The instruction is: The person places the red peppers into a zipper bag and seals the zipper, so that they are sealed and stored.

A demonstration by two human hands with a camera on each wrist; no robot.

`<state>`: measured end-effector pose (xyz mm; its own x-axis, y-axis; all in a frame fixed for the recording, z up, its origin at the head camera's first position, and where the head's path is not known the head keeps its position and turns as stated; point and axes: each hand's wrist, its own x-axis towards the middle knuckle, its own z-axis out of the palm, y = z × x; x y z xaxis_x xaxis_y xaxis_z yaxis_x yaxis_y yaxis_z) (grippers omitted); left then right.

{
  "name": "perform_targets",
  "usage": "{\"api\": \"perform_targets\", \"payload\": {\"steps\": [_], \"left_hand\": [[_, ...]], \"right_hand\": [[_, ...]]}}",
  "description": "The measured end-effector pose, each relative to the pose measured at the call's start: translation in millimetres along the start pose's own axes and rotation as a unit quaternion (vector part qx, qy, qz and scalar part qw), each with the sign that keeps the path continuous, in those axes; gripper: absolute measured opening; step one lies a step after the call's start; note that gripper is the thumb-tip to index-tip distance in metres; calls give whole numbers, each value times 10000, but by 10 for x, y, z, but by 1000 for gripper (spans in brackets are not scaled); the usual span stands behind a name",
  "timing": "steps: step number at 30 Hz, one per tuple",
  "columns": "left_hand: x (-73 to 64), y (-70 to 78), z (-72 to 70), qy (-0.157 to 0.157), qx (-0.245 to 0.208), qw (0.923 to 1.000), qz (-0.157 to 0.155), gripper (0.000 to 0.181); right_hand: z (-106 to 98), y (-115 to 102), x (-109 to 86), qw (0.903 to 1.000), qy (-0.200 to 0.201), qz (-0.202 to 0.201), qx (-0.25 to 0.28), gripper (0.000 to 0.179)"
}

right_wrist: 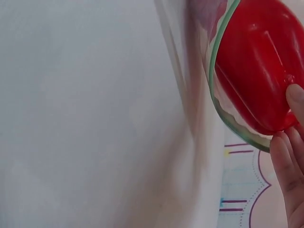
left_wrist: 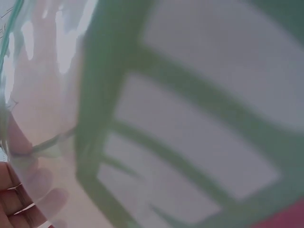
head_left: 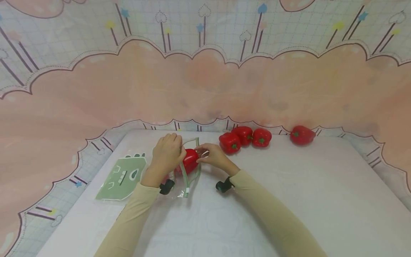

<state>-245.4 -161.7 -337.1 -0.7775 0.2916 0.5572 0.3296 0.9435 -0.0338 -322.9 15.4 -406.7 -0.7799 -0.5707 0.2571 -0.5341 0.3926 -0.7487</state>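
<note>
A clear zip bag with green edging stands with its mouth facing right, and its green and white print fills much of the left wrist view. My left hand grips the bag's upper rim; some of its fingers show through the plastic in the left wrist view. A glossy red bell pepper sits in the bag's mouth. My right hand holds the pepper's outer end between thumb and fingertips. Close up in the right wrist view, the pepper lies inside the green-rimmed opening.
A flat clear bag with a green cartoon face lies at the left. Three red bell peppers are clustered at the back, and another red bell pepper sits farther right. A patterned cloth hangs behind the white table.
</note>
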Motion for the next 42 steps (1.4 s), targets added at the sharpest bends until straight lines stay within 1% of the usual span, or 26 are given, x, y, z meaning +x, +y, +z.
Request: {"api": "perform_targets", "payload": {"steps": [3,6,9,12,16,19,23,29,37,42], "left_hand": [[-2,-2,-4,-42,-11,10000,-19,11],[-5,-1,-9,-123,-40,9999,-60,12],[-7,2,-10,-193,-81,9997,-117,12],[-11,0,-4,-197,-84,9997,-134,12],[-14,-10,9,-102,-60,9999,-76,12],[-14,-12,13,-38,-61,10000,-37,12],[-11,-11,13,-7,-67,10000,-31,12],[-22,-5,1,-78,-65,9999,-140,13],[-35,-19,12,-38,-32,9999,-125,13],[-36,-19,14,-23,-75,9999,-142,13]], "right_hand": [[17,-4,10,10000,-15,14,52,44],[10,-11,5,9998,-170,48,136,47],[-11,-21,-8,9987,-433,180,200,52],[-35,-26,-22,9964,-757,254,273,57],[-51,-19,-33,9919,-1211,163,350,63],[-49,-8,-33,9892,-1411,68,391,66],[-48,2,-36,9886,-1432,-50,468,67],[-98,5,-65,9892,-1405,16,420,67],[-233,-23,-119,9892,-1387,3,483,64],[-346,-36,-159,9907,-1298,20,407,63]]}}
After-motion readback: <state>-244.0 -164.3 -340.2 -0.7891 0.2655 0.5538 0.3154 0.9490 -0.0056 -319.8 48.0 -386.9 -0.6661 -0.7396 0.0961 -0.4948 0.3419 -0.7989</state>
